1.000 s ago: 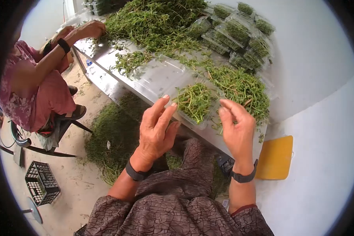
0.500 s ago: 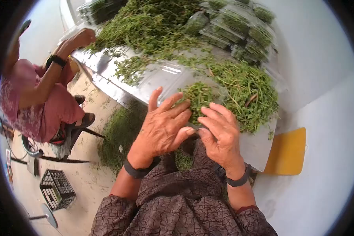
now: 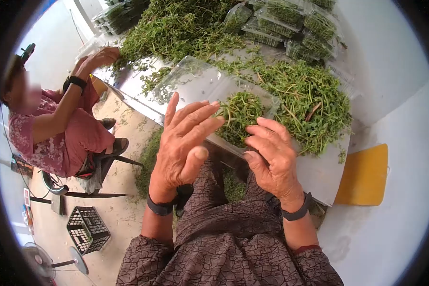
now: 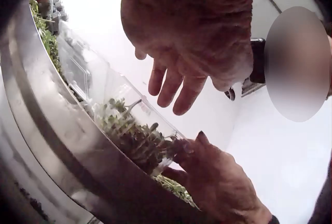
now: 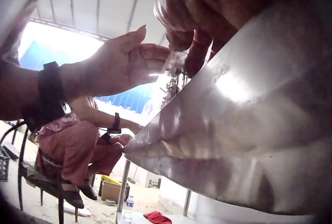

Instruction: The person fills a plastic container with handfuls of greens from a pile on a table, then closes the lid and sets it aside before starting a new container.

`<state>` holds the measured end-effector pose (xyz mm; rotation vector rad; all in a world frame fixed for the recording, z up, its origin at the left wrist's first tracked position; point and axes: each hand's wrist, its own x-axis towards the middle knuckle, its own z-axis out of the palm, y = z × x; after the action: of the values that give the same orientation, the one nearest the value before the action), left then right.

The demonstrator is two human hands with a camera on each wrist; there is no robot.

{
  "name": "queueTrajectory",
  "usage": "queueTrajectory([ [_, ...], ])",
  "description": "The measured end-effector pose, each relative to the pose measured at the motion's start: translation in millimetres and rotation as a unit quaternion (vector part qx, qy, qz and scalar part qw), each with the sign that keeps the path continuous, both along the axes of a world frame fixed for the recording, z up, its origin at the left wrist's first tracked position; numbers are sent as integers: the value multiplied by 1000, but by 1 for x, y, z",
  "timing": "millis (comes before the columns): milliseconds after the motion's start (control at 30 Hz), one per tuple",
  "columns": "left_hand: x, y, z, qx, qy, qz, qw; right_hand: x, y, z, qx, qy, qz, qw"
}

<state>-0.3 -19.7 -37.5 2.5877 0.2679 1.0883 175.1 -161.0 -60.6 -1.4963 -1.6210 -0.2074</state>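
Note:
A clear plastic clamshell box (image 3: 275,106) lies with its lid (image 3: 189,78) folded back near the front edge of the metal table. Leafy green stems (image 3: 243,110) fill its base. My left hand (image 3: 183,140) is held up at the left of the box, fingers straight and spread, with nothing in it. My right hand (image 3: 274,164) pinches the near right part of the box, its fingers at the greens and its thumb at the outer wall. The left wrist view also shows the right hand (image 4: 218,180) at the box's end.
A loose heap of greens (image 3: 310,105) lies right of the box, and a larger pile (image 3: 176,33) behind. Filled boxes (image 3: 291,24) are stacked at the back right. Another person (image 3: 57,124) sits at the left, hands at the pile. A yellow board (image 3: 362,176) stands against the wall.
Both hands came in to the box from its sides. The left hand then drew back left and up with fingers spread, while the right stayed at the box. The lid shifted a little.

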Motion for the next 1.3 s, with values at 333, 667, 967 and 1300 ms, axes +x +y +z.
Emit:
queueTrajectory([
  [333, 18, -7, -3, 51, 157, -18, 986, -1, -2, 1, 8, 4, 9, 1000],
  [667, 15, -2, 0, 14, 128, -15, 992, -1, -2, -2, 12, 12, 11, 1000],
  [967, 8, -6, 15, -13, 75, -29, 997, -3, -2, -1, 7, -1, 2, 1000],
  [1300, 13, 7, -3, 36, 156, -33, 987, -2, -4, 1, -1, 0, 10, 1000],
])
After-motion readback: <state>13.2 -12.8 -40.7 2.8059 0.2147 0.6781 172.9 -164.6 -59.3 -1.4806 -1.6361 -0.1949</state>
